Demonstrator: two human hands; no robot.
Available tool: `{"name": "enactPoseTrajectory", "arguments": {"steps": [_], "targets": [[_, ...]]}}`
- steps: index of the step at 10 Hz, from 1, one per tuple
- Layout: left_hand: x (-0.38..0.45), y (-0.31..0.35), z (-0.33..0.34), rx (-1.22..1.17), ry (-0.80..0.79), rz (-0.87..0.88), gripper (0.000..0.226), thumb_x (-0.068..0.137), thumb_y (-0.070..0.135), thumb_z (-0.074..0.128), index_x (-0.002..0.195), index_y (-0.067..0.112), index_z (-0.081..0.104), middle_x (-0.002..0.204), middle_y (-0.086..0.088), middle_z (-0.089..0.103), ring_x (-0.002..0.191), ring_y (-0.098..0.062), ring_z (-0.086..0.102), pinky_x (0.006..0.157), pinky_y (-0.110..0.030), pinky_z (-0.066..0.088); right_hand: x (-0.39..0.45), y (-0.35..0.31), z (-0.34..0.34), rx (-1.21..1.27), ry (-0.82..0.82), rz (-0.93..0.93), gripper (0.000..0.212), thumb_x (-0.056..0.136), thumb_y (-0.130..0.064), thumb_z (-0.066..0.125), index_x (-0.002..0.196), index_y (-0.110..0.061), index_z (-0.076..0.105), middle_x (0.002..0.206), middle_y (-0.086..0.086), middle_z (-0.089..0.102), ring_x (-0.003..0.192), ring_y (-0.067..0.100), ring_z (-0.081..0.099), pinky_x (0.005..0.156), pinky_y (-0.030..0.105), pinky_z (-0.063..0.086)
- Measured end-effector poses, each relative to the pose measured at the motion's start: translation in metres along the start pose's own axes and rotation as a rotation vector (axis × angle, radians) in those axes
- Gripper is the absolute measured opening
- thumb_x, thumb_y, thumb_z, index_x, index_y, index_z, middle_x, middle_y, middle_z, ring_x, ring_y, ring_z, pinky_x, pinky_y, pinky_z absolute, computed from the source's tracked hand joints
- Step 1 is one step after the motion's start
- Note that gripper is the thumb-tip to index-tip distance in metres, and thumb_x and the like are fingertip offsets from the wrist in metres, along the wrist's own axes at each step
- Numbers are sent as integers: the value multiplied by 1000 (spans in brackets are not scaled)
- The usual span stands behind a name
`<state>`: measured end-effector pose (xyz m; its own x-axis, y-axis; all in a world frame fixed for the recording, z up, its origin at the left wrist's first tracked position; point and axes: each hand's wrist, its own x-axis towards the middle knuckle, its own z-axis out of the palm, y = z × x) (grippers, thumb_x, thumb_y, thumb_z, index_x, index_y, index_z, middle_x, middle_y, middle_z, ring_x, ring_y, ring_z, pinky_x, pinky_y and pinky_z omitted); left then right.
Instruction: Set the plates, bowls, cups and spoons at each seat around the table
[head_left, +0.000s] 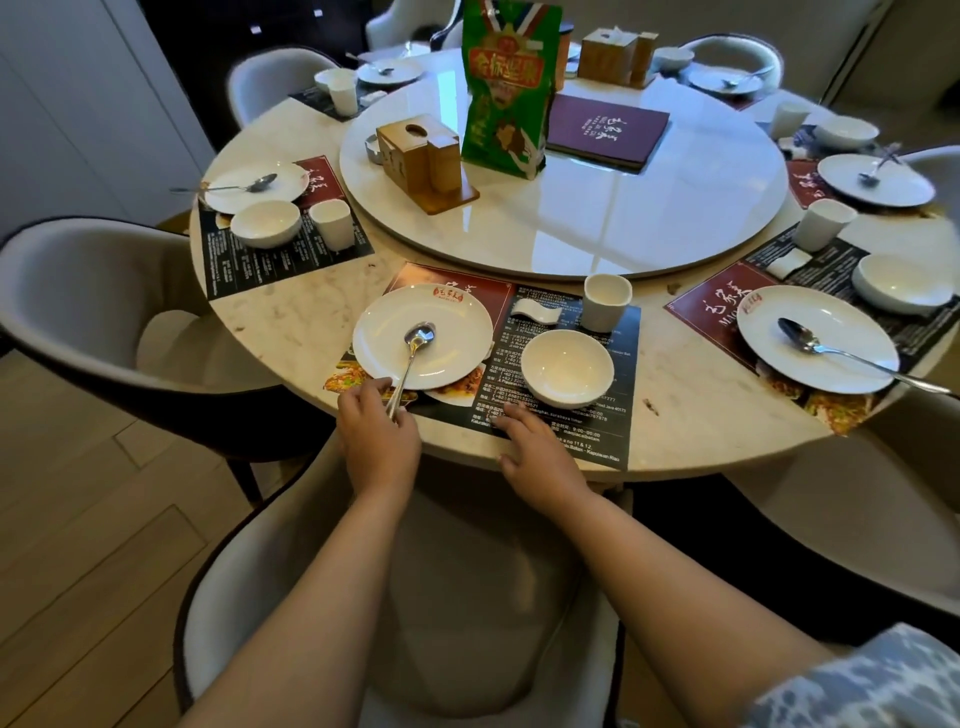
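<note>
At the near edge of the round table (291, 322), just below the middle of the frame, the left hand (376, 421) gripped the handle end of a spoon (413, 358) between curled fingers. The spoon lay on a white plate (447, 332) with its bowl near the plate's center and its handle running down and slightly left over the plate's near rim to the hand. So its long axis ran almost straight up the frame, tilted a little to the right, bowl pointing away from the person.

The right hand (530, 441) rested flat on the printed placemat (597, 415), fingers spread and relaxed, holding nothing, just below a small white bowl (567, 368). That bowl sat right of the plate, close to it. Beyond the bowl stood a white cup (606, 302), upright, with a small white rest (536, 313) to its left.

At the right of the frame, another plate (841, 358) carried a second spoon (852, 356), its bowl pointing up-left and its handle overhanging the rim toward the lower right. At the left, a third plate (283, 179) held a spoon (234, 185) lying nearly level, bowl to the right.

On the turntable (649, 208) in the upper middle stood a green bag (506, 83), a purple menu (608, 130) and a wooden holder (423, 161).
</note>
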<state>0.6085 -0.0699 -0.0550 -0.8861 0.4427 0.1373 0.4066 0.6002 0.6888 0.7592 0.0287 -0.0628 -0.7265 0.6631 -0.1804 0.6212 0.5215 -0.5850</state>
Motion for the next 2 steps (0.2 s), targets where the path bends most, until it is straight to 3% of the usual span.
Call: {"name": "enactPoseTrajectory", "arguments": {"steps": [1,2], "targets": [[-32,12,-3,-9,28,50,38,84,15,59,121,19,54,129,-4,43,115,-24,50,91,-50,51,-34,15,-15,72,30,29,48,92,-20,56,138,-24,45,148,-4,39,139,14,33,112,28,29],[-57,27,-3,-39,4,30,38,83,19,61,121,21,54,130,-3,44,119,-24,49,96,-49,49,-58,25,-30,142,77,81,41,92,-20,56,132,-25,51,136,-4,49,128,14,45,104,28,38]]}}
